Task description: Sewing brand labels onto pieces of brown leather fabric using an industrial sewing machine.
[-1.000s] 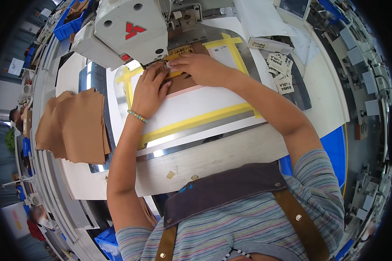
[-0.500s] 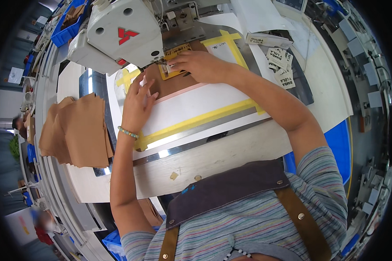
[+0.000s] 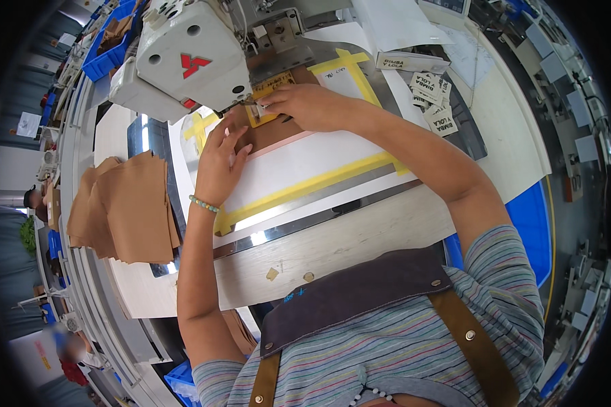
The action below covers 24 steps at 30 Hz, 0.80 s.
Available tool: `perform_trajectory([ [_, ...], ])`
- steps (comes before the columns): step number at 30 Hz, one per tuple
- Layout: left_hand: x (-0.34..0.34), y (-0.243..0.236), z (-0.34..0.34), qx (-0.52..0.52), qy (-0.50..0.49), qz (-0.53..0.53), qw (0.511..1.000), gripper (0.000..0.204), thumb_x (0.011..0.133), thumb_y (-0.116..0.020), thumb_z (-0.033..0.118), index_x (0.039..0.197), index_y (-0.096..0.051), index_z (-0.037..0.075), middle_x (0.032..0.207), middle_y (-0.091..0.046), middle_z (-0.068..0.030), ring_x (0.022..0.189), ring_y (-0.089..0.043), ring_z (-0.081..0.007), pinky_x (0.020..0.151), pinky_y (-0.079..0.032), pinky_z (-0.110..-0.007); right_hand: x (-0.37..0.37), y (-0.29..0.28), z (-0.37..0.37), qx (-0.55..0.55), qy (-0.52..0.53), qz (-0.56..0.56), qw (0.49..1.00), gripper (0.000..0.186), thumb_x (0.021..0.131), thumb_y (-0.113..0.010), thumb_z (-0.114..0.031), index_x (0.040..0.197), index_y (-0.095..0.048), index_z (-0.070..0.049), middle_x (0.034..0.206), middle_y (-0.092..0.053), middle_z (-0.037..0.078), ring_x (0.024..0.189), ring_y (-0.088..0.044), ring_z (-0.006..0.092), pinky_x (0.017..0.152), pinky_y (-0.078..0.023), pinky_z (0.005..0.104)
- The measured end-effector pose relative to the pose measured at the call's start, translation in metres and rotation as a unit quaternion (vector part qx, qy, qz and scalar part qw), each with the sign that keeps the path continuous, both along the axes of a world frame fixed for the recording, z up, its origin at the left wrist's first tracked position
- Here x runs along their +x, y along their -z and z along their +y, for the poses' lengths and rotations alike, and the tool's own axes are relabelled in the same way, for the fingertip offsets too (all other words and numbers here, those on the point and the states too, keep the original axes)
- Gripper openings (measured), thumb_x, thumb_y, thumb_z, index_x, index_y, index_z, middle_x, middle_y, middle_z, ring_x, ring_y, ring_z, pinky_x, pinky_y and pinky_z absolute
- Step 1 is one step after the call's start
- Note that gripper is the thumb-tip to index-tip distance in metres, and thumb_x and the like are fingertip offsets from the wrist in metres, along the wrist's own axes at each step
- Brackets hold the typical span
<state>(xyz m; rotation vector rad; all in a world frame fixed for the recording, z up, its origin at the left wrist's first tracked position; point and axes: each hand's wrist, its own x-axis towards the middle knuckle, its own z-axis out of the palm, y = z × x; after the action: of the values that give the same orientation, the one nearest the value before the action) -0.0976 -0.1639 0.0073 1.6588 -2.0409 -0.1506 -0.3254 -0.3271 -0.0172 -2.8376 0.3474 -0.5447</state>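
A brown leather-like panel (image 3: 278,131) with a pink lower edge lies under the head of a white sewing machine (image 3: 183,57). On the panel rests a yellow template (image 3: 273,84) with a window in it. My right hand (image 3: 313,108) reaches in from the right, its fingers drawn together at that window beside the needle area. Something small and pale is at its fingertips, too small to make out. At the panel's left edge is my left hand (image 3: 218,163), fingers stretched and apart, holding nothing. White sheeting edged with yellow tape (image 3: 312,182) surrounds the panel.
A stack of brown panels (image 3: 132,210) lies at the left. On the right are small pale printed labels (image 3: 441,122) and a narrow white box (image 3: 411,62). Blue bins stand at the far left (image 3: 107,60) and lower right (image 3: 531,230). Other people show at the far left.
The view has shifted slightly. My left hand's fingers look a little closer to the panel and less raised. My right hand stays at the template, almost unmoved.
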Motion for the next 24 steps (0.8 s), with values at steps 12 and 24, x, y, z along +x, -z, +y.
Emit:
perform_trajectory([
  [12, 0.005, -0.002, -0.007, -0.034, 0.006, -0.025, 0.999, 0.035, 0.093, -0.074, 0.011, 0.127, -0.07, 0.002, 0.148, -0.059, -0.0176, 0.132, -0.058, -0.0383, 0.109, -0.049, -0.044, 0.011, -0.004, -0.017, 0.032, 0.044, 0.008, 0.999, 0.044, 0.091, -0.05, 0.002, 0.128, -0.073, -0.006, 0.149, -0.062, 0.006, 0.138, -0.055, 0.0284, 0.116, -0.046, 0.0411],
  [24, 0.005, 0.006, -0.026, -0.059, 0.031, -0.041, 0.997, 0.044, 0.093, -0.073, 0.012, 0.134, -0.065, 0.0, 0.143, -0.062, -0.0171, 0.127, -0.056, -0.0424, 0.111, -0.045, -0.048, -0.028, 0.01, -0.013, -0.084, 0.139, -0.058, 0.985, 0.041, 0.089, -0.059, 0.0, 0.127, -0.071, -0.008, 0.137, -0.062, 0.008, 0.132, -0.056, 0.026, 0.109, -0.05, 0.0421],
])
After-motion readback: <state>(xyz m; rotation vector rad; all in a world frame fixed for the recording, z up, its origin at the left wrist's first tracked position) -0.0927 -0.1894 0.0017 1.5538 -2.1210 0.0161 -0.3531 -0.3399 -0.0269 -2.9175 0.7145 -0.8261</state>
